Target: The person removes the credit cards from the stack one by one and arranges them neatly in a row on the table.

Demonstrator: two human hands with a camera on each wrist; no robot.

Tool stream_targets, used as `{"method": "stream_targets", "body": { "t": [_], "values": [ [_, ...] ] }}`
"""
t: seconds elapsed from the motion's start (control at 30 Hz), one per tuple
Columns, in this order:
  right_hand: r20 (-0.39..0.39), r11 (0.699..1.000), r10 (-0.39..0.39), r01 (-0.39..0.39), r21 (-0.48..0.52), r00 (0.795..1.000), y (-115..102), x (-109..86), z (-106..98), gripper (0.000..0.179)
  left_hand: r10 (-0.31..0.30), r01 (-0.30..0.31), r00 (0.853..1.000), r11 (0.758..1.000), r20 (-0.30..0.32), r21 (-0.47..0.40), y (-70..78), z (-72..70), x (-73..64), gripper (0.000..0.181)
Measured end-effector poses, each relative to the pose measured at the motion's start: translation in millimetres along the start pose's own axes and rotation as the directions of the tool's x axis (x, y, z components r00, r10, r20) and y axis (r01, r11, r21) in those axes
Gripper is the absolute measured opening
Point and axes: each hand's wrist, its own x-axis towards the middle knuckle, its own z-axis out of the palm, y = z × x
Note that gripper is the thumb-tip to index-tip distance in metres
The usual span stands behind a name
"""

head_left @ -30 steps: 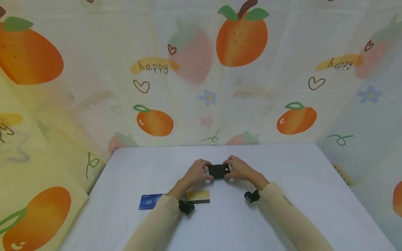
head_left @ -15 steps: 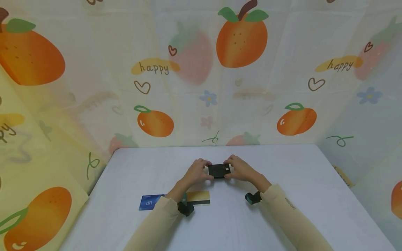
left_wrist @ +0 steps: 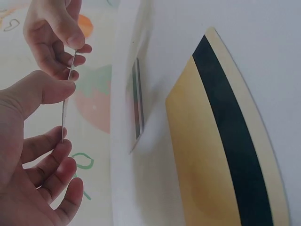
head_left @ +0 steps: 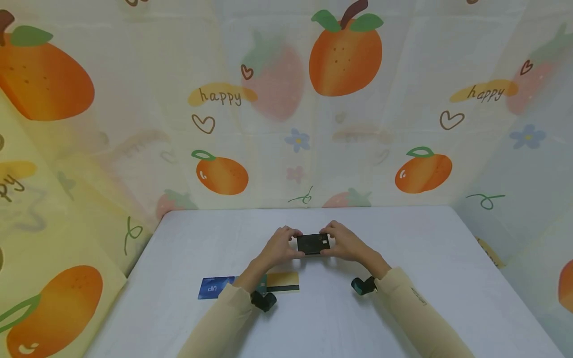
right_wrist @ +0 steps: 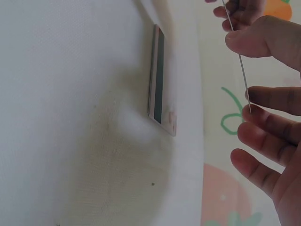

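Note:
Both hands hold a black bank card [head_left: 313, 243] above the white table. My left hand [head_left: 281, 246] pinches its left end between thumb and fingertips, while the right hand [head_left: 343, 242] pinches the other end. In the wrist views the card appears edge-on, as a thin line [left_wrist: 64, 113]. Below it, a pale card with a dark stripe [right_wrist: 159, 75] lies on the table, mostly hidden from the head view. Nearer the left forearm lies a gold card [head_left: 282, 279] with a black stripe. A teal card [head_left: 261, 284] beside it is partly covered by the wrist.
A blue card [head_left: 216, 288] marked VIP lies left of the left forearm. Each wrist carries a small black camera [head_left: 264, 301]. A fruit-print cloth [head_left: 286, 149] hangs behind the white table [head_left: 322, 323] and along its sides.
The black card has risen very slightly, and a pale strip now shows under its lower edge. Both forearms have shifted a little outward. The cards on the table keep their places.

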Motion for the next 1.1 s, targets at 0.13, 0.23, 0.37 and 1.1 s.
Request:
{"method": "stream_targets", "body": {
  "t": [0.13, 0.23, 0.37, 1.1],
  "values": [
    [-0.016, 1.000, -0.021, 0.021, -0.004, 1.000, -1.3, -4.0, -1.3, 0.048, 0.008, -0.008, 1.000, 1.000, -0.011, -0.009, 1.1, -1.2, -4.3, 0.052],
    [-0.026, 0.999, -0.033, 0.033, 0.000, 0.999, -2.2, -6.7, -1.8, 0.047, 0.016, -0.017, 1.000, 1.000, -0.017, -0.026, 1.1, -1.3, -7.6, 0.052],
    [-0.034, 0.999, -0.047, 0.047, 0.002, 0.998, -2.9, -9.7, -1.4, 0.046, 0.026, -0.027, 0.999, 0.998, -0.022, -0.048, 1.5, -0.2, -11.8, 0.052],
    [-0.024, 0.997, -0.036, 0.037, 0.060, 0.999, -4.5, -31.0, 8.9, 0.045, 0.016, -0.011, 0.999, 0.995, 0.046, -0.098, 6.0, 7.4, -32.9, 0.052]
  ]
}}
